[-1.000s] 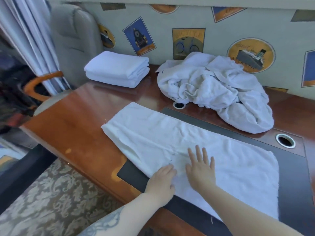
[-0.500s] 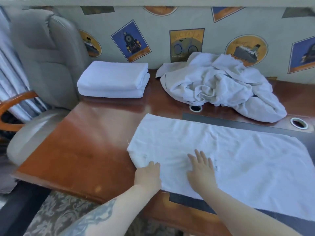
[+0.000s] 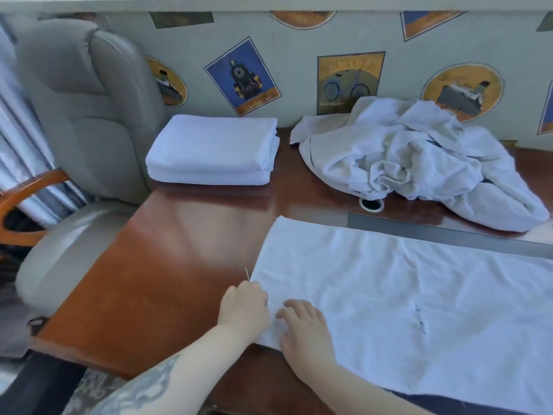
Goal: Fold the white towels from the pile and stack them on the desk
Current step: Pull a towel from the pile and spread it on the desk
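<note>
A white towel [image 3: 404,298] lies spread flat across the near side of the wooden desk [image 3: 167,265]. My left hand [image 3: 244,308] curls over the towel's near-left corner, fingers bent at the edge. My right hand [image 3: 305,327] rests just beside it on the cloth, fingers bent down into it. A stack of two folded white towels [image 3: 214,149] sits at the back left by the wall. The crumpled pile of white towels [image 3: 419,160] lies at the back right.
A grey padded chair [image 3: 83,121] with a wooden armrest stands against the desk's left end. A dark desk pad [image 3: 449,232] lies under the spread towel. A round cable hole [image 3: 371,204] sits in front of the pile. The wall with posters closes the back.
Both hands have slid left along the towel to its near-left corner, and their fingers have curled. The view has swung left and closer.
</note>
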### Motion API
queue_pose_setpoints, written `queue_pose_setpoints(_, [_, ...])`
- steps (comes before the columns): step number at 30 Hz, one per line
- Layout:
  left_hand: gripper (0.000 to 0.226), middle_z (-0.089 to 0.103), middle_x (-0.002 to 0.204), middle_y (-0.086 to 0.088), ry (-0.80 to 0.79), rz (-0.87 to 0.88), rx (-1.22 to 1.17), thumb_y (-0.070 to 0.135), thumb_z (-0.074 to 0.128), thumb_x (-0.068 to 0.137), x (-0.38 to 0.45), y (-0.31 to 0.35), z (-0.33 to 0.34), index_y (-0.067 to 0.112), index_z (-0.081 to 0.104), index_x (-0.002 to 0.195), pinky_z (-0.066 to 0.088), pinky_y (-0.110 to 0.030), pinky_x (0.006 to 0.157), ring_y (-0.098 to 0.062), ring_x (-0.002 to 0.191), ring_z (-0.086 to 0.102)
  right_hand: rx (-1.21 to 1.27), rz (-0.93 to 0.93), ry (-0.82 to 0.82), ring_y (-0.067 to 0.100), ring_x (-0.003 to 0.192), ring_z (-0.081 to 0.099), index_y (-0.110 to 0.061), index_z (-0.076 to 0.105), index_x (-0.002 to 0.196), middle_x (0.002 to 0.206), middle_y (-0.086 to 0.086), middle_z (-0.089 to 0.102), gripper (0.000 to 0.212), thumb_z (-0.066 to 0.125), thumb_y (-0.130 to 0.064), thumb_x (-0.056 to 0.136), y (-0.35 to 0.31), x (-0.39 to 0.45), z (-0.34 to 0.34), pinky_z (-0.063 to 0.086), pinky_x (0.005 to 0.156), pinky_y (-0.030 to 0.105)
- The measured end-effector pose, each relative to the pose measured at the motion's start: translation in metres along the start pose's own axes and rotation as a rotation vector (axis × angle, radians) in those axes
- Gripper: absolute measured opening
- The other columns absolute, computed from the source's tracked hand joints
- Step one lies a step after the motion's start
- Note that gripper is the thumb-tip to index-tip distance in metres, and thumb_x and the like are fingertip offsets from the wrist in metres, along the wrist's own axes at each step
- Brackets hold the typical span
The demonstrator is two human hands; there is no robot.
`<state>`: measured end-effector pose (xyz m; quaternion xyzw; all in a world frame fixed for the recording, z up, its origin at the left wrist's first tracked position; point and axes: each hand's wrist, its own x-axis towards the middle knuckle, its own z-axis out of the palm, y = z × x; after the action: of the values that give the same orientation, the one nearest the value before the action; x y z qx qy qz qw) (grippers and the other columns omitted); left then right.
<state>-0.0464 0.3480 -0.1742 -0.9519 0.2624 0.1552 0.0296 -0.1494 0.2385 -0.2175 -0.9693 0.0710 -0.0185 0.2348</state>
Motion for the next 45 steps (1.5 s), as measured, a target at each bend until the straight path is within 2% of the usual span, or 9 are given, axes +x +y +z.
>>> queue_pose_setpoints(4, [0.015, 0.064, 0.107, 0.001, -0.176, 0.053, -0.270, 0.020, 0.041, 0.093, 0.028, -0.020, -0.003, 0.028, 0.053, 0.100, 0.040, -0.030, 0.072, -0.023, 0.098, 0.059, 0.112, 0.175, -0.190, 0.013, 0.148, 0.009, -0.031, 0.031, 0.146, 0.159, -0.007, 0.013, 0.082, 0.069, -0.030, 0.074, -0.027, 0.026, 0.015, 0.007, 0.116, 0.025])
queue_pose_setpoints(6, [0.014, 0.062, 0.109, 0.003, -0.141, 0.135, -0.252, 0.022, 0.043, 0.094, 0.045, -0.037, -0.003, 0.026, 0.054, 0.102, 0.044, -0.031, 0.076, -0.021, 0.099, 0.058, 0.170, 0.251, -0.204, 0.009, 0.148, -0.001, -0.038, 0.021, 0.148, 0.161, -0.011, 0.002, 0.095, 0.071, -0.027, 0.069, -0.030, 0.029, 0.017, 0.001, 0.118, 0.026])
queue_pose_setpoints(9, [0.022, 0.058, 0.119, 0.005, -0.026, 0.277, -0.313, 0.017, 0.044, 0.092, 0.075, -0.047, -0.007, 0.025, 0.058, 0.107, 0.046, -0.034, 0.089, -0.020, 0.110, 0.056, 0.193, 0.446, 0.035, 0.010, 0.149, 0.000, -0.037, 0.025, 0.149, 0.162, -0.012, 0.004, 0.081, 0.066, -0.036, 0.079, -0.041, 0.031, 0.015, 0.002, 0.119, 0.028])
queue_pose_setpoints(13, [0.049, 0.028, 0.158, -0.001, -0.068, 0.546, -0.201, 0.019, 0.050, 0.095, 0.126, -0.034, -0.014, 0.021, 0.042, 0.144, 0.029, -0.030, 0.109, -0.020, 0.143, 0.028, 0.048, 0.795, 0.195, 0.019, 0.149, -0.017, -0.026, -0.004, 0.156, 0.163, -0.001, -0.018, 0.072, 0.037, -0.046, 0.100, -0.060, 0.033, 0.031, -0.008, 0.121, 0.036])
queue_pose_setpoints(17, [0.070, -0.012, 0.164, -0.009, -0.152, 0.719, 0.188, 0.053, 0.036, 0.101, 0.168, -0.008, -0.017, 0.026, 0.003, 0.157, 0.010, -0.043, 0.119, -0.025, 0.151, -0.009, -0.042, 1.020, 0.124, 0.031, 0.148, -0.019, -0.020, -0.016, 0.154, 0.160, 0.010, -0.023, 0.090, 0.038, -0.061, 0.095, -0.071, 0.002, 0.047, -0.005, 0.121, 0.046])
queue_pose_setpoints(24, [0.069, -0.010, 0.164, -0.008, -0.157, 0.624, 0.239, 0.056, 0.029, 0.100, 0.181, -0.032, -0.004, 0.033, -0.004, 0.155, 0.008, -0.046, 0.120, -0.027, 0.151, -0.004, 0.055, 1.051, -0.016, 0.039, 0.143, -0.030, -0.020, -0.013, 0.155, 0.157, 0.015, -0.029, 0.103, 0.047, -0.068, 0.086, -0.092, 0.006, 0.048, -0.012, 0.117, 0.054])
queue_pose_setpoints(28, [0.067, -0.003, 0.164, -0.011, -0.050, 0.627, 0.241, 0.042, 0.038, 0.099, 0.179, -0.024, -0.016, 0.023, 0.008, 0.156, 0.013, -0.043, 0.120, -0.029, 0.151, 0.001, 0.057, 1.054, 0.082, 0.033, 0.142, -0.034, -0.028, -0.015, 0.154, 0.153, 0.006, -0.036, 0.109, 0.055, -0.067, 0.080, -0.090, 0.007, 0.042, -0.017, 0.116, 0.051])
queue_pose_setpoints(35, [0.067, -0.018, 0.163, 0.003, -0.020, 0.978, 0.213, 0.053, 0.023, 0.102, 0.106, 0.033, 0.020, 0.025, -0.007, 0.156, -0.005, -0.041, 0.121, -0.017, 0.149, -0.020, 0.088, 1.120, 0.159, 0.024, 0.142, -0.034, -0.026, -0.010, 0.156, 0.154, 0.001, -0.033, 0.092, 0.035, -0.067, 0.088, -0.092, -0.009, 0.059, -0.023, 0.114, 0.042])
queue_pose_setpoints(45, [0.061, -0.008, 0.165, 0.004, -0.157, 1.302, 0.278, 0.032, 0.033, 0.104, 0.064, 0.150, 0.014, 0.025, 0.005, 0.157, -0.002, -0.037, 0.122, -0.016, 0.151, -0.011, 0.037, 1.241, 0.093, 0.020, 0.151, -0.010, -0.018, 0.002, 0.157, 0.164, 0.003, -0.010, 0.068, 0.024, -0.051, 0.103, 0.010, -0.067, -0.037, -0.002, 0.122, 0.043])
